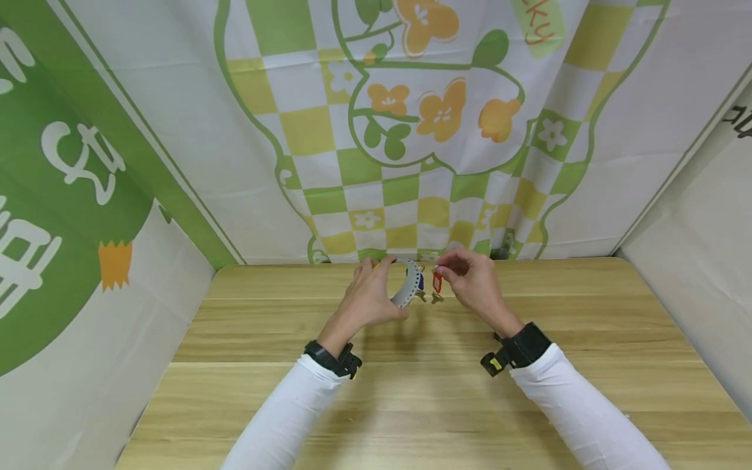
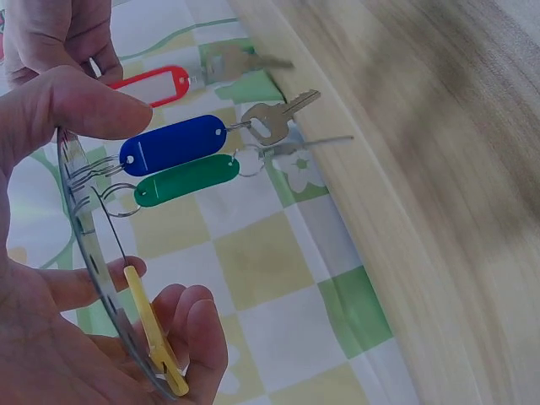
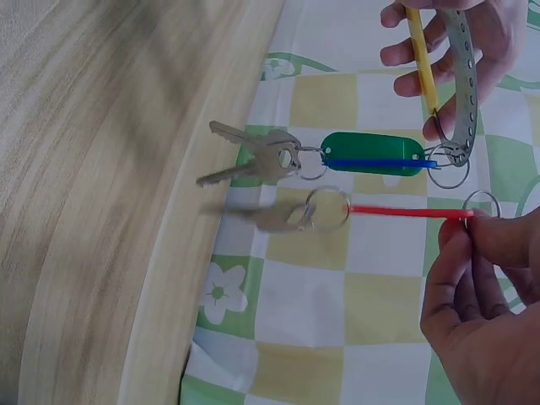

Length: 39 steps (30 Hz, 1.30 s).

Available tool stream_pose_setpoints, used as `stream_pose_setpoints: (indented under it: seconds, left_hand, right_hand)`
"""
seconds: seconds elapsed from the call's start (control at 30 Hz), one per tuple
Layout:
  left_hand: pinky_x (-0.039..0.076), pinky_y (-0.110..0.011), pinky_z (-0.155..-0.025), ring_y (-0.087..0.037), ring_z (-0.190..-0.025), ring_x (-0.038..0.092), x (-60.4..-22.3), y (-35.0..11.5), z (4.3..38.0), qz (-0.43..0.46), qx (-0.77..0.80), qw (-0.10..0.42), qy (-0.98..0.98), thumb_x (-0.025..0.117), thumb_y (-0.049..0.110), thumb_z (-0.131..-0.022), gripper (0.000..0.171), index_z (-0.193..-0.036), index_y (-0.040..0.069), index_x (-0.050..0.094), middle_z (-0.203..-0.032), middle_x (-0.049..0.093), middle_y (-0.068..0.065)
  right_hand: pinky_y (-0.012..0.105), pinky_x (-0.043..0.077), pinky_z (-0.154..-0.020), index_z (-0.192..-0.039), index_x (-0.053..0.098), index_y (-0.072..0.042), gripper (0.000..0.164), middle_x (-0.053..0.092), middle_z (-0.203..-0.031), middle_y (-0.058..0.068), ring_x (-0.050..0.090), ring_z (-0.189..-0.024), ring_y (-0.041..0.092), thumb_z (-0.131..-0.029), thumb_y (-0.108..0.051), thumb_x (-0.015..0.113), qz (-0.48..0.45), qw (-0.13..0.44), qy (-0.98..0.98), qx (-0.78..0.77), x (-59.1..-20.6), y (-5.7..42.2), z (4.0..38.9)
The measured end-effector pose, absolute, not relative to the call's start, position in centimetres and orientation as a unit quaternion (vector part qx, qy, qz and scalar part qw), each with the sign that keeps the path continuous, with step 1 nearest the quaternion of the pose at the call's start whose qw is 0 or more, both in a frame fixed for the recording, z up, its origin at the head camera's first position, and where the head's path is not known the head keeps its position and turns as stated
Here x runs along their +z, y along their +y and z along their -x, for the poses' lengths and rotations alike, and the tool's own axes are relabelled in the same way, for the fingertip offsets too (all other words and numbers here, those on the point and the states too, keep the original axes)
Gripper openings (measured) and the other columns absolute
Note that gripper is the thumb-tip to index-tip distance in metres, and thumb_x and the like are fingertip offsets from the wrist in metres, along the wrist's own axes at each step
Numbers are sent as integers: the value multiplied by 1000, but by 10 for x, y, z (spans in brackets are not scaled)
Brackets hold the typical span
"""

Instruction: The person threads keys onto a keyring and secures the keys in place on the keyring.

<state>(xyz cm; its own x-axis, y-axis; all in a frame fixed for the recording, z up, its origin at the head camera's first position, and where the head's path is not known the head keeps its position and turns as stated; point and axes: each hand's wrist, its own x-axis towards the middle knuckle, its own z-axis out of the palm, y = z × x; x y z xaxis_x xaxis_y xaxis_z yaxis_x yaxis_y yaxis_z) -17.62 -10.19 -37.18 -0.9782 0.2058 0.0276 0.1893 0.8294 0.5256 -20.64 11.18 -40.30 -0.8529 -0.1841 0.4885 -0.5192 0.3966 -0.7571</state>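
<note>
My left hand (image 1: 367, 297) holds a curved grey band (image 1: 412, 287) with a row of small holes, thumb at one end and fingers at the other. From the band hang a blue key tag (image 2: 173, 145) and a green key tag (image 2: 187, 180) on split rings, each with a key below. A yellow tag (image 2: 145, 308), also by the band, lies near the left fingers. To the right, my right hand (image 1: 474, 281) pinches the split ring (image 3: 483, 202) of a red key tag (image 3: 409, 212). Its key (image 3: 266, 217) hangs blurred, apart from the others.
A wooden table (image 1: 411, 405) lies below both hands. Behind its far edge hangs a checked, flowered curtain (image 1: 364, 183), close to the hands. Printed cloth walls (image 1: 176, 274) stand at the left and right sides.
</note>
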Motion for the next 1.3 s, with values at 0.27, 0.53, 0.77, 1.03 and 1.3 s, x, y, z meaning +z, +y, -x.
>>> stream_pose_setpoints:
  seconds: [0.27, 0.53, 0.77, 1.03, 1.3]
  left_hand:
    - [51, -52, -86, -38, -118, 47, -371, -102, 176, -102, 277, 15, 955, 94, 24, -61, 109, -155, 11, 39, -134, 44, -23]
    - [51, -50, -84, -38, -118, 48, -370, -102, 175, -105, 273, 13, 956, 93, 23, -61, 109, -154, 11, 40, -134, 45, -23]
    - [52, -49, -84, -38, -116, 49, -369, -103, 174, -108, 267, 8, 957, 93, 23, -60, 109, -154, 10, 40, -134, 45, -23]
    - [51, -50, -85, -38, -116, 49, -368, -104, 173, -110, 268, 7, 957, 94, 25, -60, 109, -154, 9, 40, -134, 45, -23]
    - [51, -49, -82, -36, -112, 48, -367, -104, 173, -107, 269, 9, 957, 93, 23, -60, 108, -154, 9, 41, -133, 45, -23]
  right_hand:
    - [31, 55, -70, -96, 67, 1, 10, 70, -90, 15, 68, -81, 25, -90, 9, 68, -220, 155, -830, 489, -401, 109, 207]
    - [25, 51, -58, -98, 63, 1, 14, 68, -83, 12, 64, -68, 21, -91, 13, 64, -255, 173, -818, 486, -403, 108, 209]
    - [35, 58, -70, -98, 73, 2, 12, 73, -92, 13, 71, -79, 25, -89, 10, 70, -244, 191, -827, 468, -401, 107, 209]
    - [39, 59, -74, -96, 75, 2, 16, 71, -92, 12, 69, -80, 26, -88, 14, 69, -239, 191, -829, 468, -400, 106, 206]
    - [38, 59, -71, -97, 74, 2, 14, 71, -91, 13, 69, -78, 25, -88, 11, 71, -244, 204, -834, 451, -402, 107, 206]
